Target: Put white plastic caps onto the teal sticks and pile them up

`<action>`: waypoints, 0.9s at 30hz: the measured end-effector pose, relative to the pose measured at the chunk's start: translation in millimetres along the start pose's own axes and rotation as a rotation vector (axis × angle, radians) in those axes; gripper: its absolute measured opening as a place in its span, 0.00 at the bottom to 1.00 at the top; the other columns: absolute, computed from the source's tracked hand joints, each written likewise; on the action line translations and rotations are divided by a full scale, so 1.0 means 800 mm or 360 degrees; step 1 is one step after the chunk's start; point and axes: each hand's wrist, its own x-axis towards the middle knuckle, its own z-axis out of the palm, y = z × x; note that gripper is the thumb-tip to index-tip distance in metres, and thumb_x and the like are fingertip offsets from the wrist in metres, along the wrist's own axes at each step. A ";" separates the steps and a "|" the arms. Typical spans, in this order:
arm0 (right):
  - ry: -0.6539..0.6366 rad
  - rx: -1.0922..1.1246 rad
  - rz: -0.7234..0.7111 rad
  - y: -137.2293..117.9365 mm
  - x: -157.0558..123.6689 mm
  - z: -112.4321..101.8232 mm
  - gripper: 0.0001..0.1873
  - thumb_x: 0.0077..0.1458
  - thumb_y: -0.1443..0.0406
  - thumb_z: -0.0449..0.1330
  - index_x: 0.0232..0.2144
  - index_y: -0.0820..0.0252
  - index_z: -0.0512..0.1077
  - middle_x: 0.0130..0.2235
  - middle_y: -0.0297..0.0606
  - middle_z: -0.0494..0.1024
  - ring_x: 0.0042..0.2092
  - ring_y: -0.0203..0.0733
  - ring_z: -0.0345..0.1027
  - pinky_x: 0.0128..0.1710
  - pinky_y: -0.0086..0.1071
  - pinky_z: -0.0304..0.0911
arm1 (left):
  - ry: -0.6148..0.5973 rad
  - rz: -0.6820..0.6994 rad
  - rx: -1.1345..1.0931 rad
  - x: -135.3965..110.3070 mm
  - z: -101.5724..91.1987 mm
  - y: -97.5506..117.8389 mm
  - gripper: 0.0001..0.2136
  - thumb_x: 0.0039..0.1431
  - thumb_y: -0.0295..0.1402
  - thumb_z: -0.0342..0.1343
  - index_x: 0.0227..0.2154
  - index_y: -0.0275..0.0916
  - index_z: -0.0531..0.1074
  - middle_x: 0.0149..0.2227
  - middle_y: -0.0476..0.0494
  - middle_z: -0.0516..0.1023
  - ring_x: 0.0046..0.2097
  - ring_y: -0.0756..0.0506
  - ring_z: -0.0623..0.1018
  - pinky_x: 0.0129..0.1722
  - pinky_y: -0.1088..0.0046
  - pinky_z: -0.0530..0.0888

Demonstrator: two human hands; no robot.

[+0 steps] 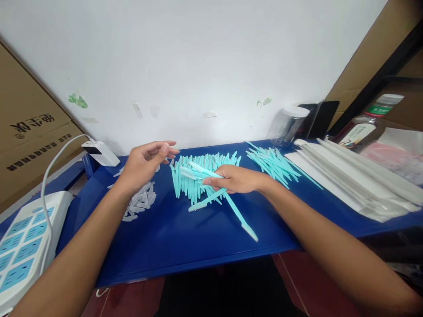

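Clock directions are taken from the middle of the bench (198, 240). At 10 o'clock, dark Chinese characters with a ® mark are printed on a cardboard carton (39, 99); the smaller line below is too blurred to be read. At 2 o'clock, a dark-filled bottle (366, 125) is banded in green and pale-labelled, its wording illegible. A clear jar (286, 127), white-lidded, is seen nearer; its contents cannot be made out. White packets (357, 176) are stacked at 3 o'clock.

Several turquoise sticks (205, 171) are held in the closed fingers of the right hand (243, 178), above a row of similar sticks (185, 185) at 12 o'clock. Another pile (276, 165) is spread toward 2. The left hand (145, 160) is raised at 11, fingers curled narrowly; whether anything is pinched cannot be told. Clear pieces (143, 198) are scattered at 9. Toward 6, bare blue surface is left up to the near edge.
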 end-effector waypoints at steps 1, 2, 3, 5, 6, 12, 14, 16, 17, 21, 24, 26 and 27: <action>0.0009 -0.0017 0.0023 -0.001 -0.001 -0.001 0.31 0.65 0.41 0.55 0.25 0.61 0.68 0.20 0.27 0.59 0.21 0.31 0.57 0.24 0.29 0.55 | 0.0041 -0.0020 0.0053 0.004 -0.006 -0.004 0.26 0.62 0.55 0.60 0.48 0.38 0.82 0.44 0.35 0.86 0.45 0.39 0.84 0.44 0.63 0.80; 0.0012 -0.0031 0.0047 -0.003 -0.002 -0.003 0.33 0.65 0.40 0.54 0.24 0.61 0.68 0.19 0.27 0.58 0.20 0.32 0.57 0.25 0.29 0.54 | 0.0067 -0.0041 0.0107 0.007 -0.011 -0.009 0.24 0.61 0.55 0.61 0.45 0.38 0.83 0.42 0.36 0.86 0.43 0.39 0.84 0.43 0.64 0.80; 0.0014 -0.0039 0.0066 -0.004 -0.003 -0.004 0.34 0.65 0.39 0.53 0.23 0.60 0.68 0.18 0.27 0.58 0.20 0.32 0.58 0.25 0.29 0.55 | 0.0068 -0.0049 0.0161 0.009 -0.015 -0.015 0.23 0.60 0.54 0.63 0.43 0.38 0.83 0.40 0.37 0.87 0.42 0.39 0.84 0.43 0.65 0.80; 0.0019 -0.0046 0.0085 -0.004 -0.003 -0.005 0.35 0.65 0.38 0.52 0.20 0.60 0.66 0.17 0.28 0.59 0.21 0.33 0.59 0.26 0.30 0.55 | 0.0011 -0.0027 0.0319 0.013 -0.019 -0.026 0.20 0.60 0.53 0.63 0.41 0.40 0.83 0.38 0.39 0.87 0.42 0.39 0.84 0.43 0.65 0.79; 0.0021 -0.0045 0.0086 -0.003 -0.002 -0.005 0.36 0.65 0.38 0.51 0.19 0.59 0.64 0.17 0.28 0.59 0.21 0.33 0.60 0.26 0.30 0.56 | -0.0021 0.0002 0.0451 0.014 -0.021 -0.032 0.20 0.60 0.53 0.62 0.41 0.41 0.84 0.38 0.40 0.87 0.41 0.39 0.84 0.43 0.64 0.79; 0.0129 -0.0053 0.0067 0.002 -0.003 -0.007 0.38 0.65 0.37 0.51 0.15 0.56 0.49 0.16 0.28 0.47 0.26 0.39 0.68 0.28 0.30 0.56 | -0.0065 0.0132 0.1210 0.022 -0.047 -0.059 0.16 0.62 0.50 0.58 0.33 0.44 0.84 0.32 0.42 0.85 0.35 0.37 0.81 0.37 0.64 0.72; 0.0193 -0.0058 0.0092 0.001 -0.004 -0.009 0.38 0.65 0.38 0.52 0.16 0.56 0.48 0.17 0.29 0.50 0.26 0.39 0.67 0.27 0.30 0.55 | -0.0095 0.0107 0.1290 0.024 -0.061 -0.069 0.16 0.61 0.49 0.58 0.33 0.44 0.84 0.31 0.41 0.84 0.34 0.36 0.81 0.35 0.65 0.70; 0.0238 -0.0063 0.0143 -0.001 -0.006 -0.011 0.37 0.64 0.37 0.53 0.17 0.56 0.49 0.19 0.31 0.57 0.24 0.36 0.64 0.26 0.31 0.54 | -0.0143 0.0062 0.1388 0.027 -0.075 -0.079 0.15 0.59 0.49 0.59 0.33 0.44 0.84 0.30 0.40 0.83 0.33 0.36 0.80 0.33 0.65 0.68; 0.0255 -0.0067 0.0168 -0.001 -0.006 -0.013 0.37 0.63 0.37 0.53 0.18 0.57 0.49 0.21 0.33 0.61 0.23 0.34 0.62 0.26 0.32 0.54 | -0.0169 0.0038 0.1428 0.028 -0.081 -0.085 0.14 0.58 0.48 0.59 0.34 0.44 0.84 0.30 0.40 0.83 0.33 0.36 0.79 0.33 0.65 0.67; 0.0290 -0.0073 0.0212 -0.002 -0.007 -0.015 0.36 0.64 0.38 0.52 0.19 0.57 0.50 0.23 0.35 0.65 0.23 0.33 0.59 0.26 0.33 0.55 | -0.0248 0.0034 0.1376 0.033 -0.092 -0.102 0.15 0.55 0.48 0.62 0.38 0.46 0.84 0.37 0.39 0.84 0.39 0.34 0.80 0.36 0.65 0.69; 0.0289 -0.0062 0.0217 -0.001 -0.006 -0.014 0.36 0.64 0.38 0.54 0.18 0.57 0.50 0.21 0.33 0.62 0.23 0.35 0.61 0.27 0.33 0.56 | -0.0395 0.0027 0.1302 0.036 -0.083 -0.111 0.17 0.54 0.50 0.62 0.39 0.46 0.84 0.40 0.38 0.84 0.41 0.34 0.81 0.38 0.65 0.71; 0.0284 -0.0059 0.0215 -0.001 -0.005 -0.013 0.36 0.63 0.38 0.55 0.18 0.56 0.50 0.21 0.32 0.60 0.24 0.35 0.61 0.26 0.32 0.55 | -0.0399 0.0037 0.1364 0.036 -0.072 -0.115 0.19 0.56 0.52 0.60 0.39 0.44 0.83 0.39 0.37 0.84 0.41 0.34 0.80 0.38 0.64 0.70; 0.0279 -0.0055 0.0214 0.000 -0.004 -0.013 0.36 0.63 0.38 0.54 0.18 0.56 0.50 0.21 0.32 0.59 0.24 0.36 0.62 0.26 0.32 0.55 | -0.0377 0.0044 0.1411 0.036 -0.067 -0.117 0.19 0.57 0.52 0.58 0.40 0.43 0.83 0.38 0.36 0.83 0.41 0.34 0.80 0.37 0.64 0.70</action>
